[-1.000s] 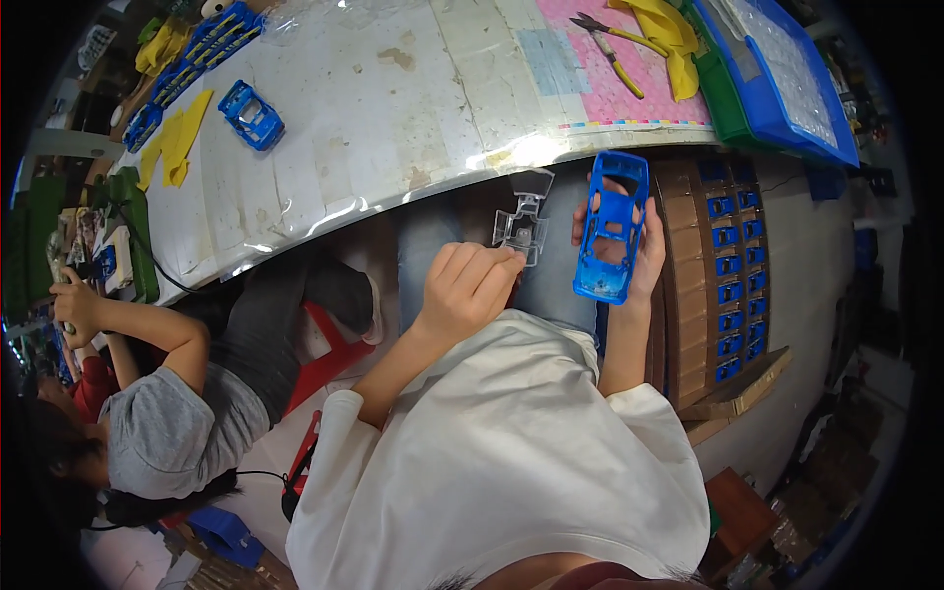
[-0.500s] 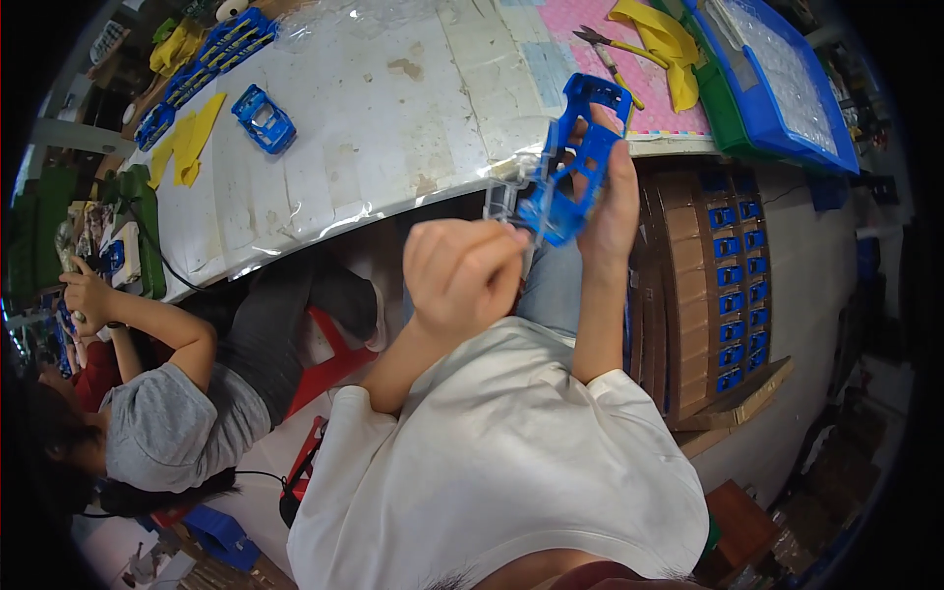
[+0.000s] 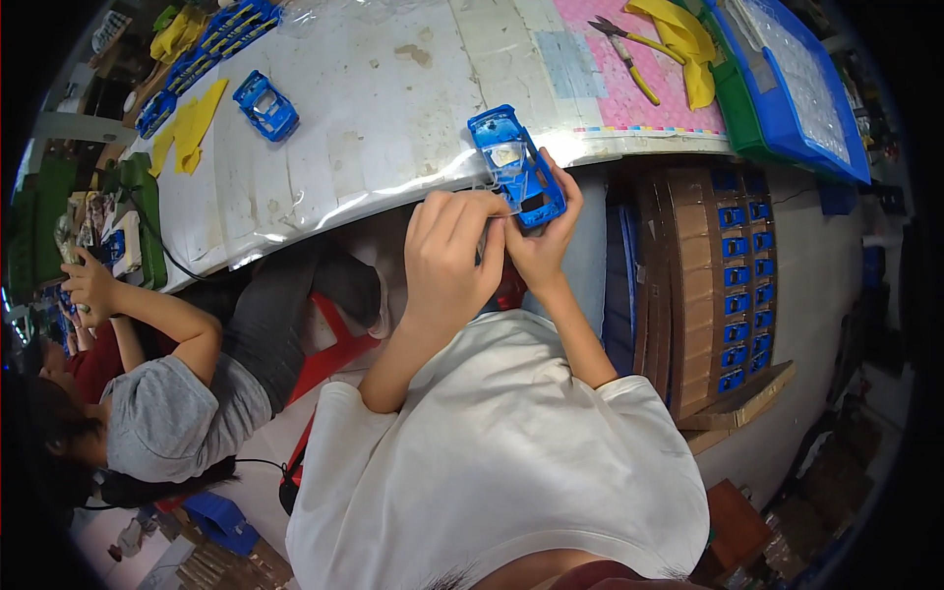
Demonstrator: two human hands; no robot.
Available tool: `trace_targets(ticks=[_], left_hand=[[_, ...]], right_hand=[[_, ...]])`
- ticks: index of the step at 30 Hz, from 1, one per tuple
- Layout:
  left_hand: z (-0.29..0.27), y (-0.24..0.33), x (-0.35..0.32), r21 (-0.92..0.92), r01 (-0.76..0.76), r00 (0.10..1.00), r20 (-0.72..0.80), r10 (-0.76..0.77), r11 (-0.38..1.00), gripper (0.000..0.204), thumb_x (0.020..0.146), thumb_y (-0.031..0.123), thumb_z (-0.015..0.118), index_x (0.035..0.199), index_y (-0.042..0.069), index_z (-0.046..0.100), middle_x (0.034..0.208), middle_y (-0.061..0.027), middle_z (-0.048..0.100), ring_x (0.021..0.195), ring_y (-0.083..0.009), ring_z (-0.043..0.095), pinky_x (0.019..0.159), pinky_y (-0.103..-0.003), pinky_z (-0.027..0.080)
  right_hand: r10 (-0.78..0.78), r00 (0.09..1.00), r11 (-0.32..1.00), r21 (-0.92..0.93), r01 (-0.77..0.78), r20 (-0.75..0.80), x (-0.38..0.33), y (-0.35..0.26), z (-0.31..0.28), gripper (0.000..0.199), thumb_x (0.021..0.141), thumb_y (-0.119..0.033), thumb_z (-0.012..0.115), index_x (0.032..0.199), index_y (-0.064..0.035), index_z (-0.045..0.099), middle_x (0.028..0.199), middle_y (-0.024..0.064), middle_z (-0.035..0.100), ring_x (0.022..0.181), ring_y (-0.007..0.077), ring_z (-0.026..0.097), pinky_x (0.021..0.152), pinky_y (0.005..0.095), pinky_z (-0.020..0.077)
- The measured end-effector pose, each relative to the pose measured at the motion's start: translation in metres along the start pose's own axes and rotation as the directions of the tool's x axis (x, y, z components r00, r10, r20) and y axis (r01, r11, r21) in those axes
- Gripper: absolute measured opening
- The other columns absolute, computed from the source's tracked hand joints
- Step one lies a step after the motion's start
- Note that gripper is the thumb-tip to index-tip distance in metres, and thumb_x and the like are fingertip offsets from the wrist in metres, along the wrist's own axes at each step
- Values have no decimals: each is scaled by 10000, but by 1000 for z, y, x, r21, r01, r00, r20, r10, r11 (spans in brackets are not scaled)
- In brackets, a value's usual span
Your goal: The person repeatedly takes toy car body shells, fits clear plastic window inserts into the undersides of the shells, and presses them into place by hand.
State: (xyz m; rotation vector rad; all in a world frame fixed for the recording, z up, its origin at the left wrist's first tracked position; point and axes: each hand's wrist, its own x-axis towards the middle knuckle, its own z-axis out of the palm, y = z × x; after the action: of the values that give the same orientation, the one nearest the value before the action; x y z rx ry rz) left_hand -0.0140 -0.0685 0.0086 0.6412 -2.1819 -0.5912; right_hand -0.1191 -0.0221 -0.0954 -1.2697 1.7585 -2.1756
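Note:
My right hand (image 3: 544,246) grips a blue toy car body (image 3: 516,165), held just below the table's front edge. My left hand (image 3: 450,258) presses against the car's underside, its fingers pinching a small clear and grey insert piece (image 3: 504,189) into the shell. Both hands touch each other around the car. My white shirt fills the lower middle of the view.
A second blue car body (image 3: 265,104) lies on the plastic-covered table (image 3: 374,88). Yellow cloths (image 3: 195,126), pliers (image 3: 629,51) on a pink mat, and blue and green bins (image 3: 787,74) sit along it. Cardboard trays of blue parts (image 3: 733,285) stand at my right. Another person (image 3: 157,393) works at my left.
Both hands have come together and the car body has turned flatter, underside up. My left hand, earlier holding the grey insert apart, now presses it into the shell.

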Motion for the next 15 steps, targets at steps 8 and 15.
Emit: trace_targets(ticks=[8, 15], left_hand=[[8, 15, -11, 90, -69, 991, 120, 58, 994, 143, 683, 8, 624, 815, 46, 583, 808, -47, 593, 724, -214, 528, 622, -313, 380], [15, 10, -18, 128, -62, 994, 102, 49, 990, 140, 682, 12, 627, 811, 47, 585, 788, -45, 591, 715, -205, 525, 612, -313, 374]], right_hand=[[73, 994, 997, 26, -75, 82, -13, 0, -3, 798, 689, -62, 712, 1308, 28, 216, 1357, 235, 307, 1207, 304, 395, 987, 361, 348], [3, 995, 997, -74, 5, 104, -21, 6, -3, 776, 699, -67, 696, 1309, 16, 224, 1346, 240, 315, 1203, 335, 398, 989, 384, 344]])
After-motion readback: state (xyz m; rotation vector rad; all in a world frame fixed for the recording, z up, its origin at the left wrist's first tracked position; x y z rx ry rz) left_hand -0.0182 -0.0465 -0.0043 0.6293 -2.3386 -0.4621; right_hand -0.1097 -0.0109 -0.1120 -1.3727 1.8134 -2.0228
